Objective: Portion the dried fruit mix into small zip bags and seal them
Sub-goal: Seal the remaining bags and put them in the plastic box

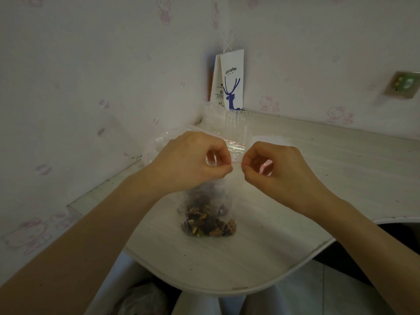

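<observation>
Both hands pinch the top of the small zip bag (208,198). I see the left hand (193,160) with its fingers (223,170) clamped on the red seal strip (236,163), and the right hand (272,169) with its fingers (246,167) clamped on the same strip just beside them. The bag hangs straight below the fingers, reaching down to the bench (295,223). The dried fruit mix (209,223) fills its lower part, well under the fingertips. Just beyond the fingers lie spare zip bags (235,148), and a clear ribbed cup (238,126) stands behind those. Farther back, a paper coffee bag (231,80) leans in the wall corner.
</observation>
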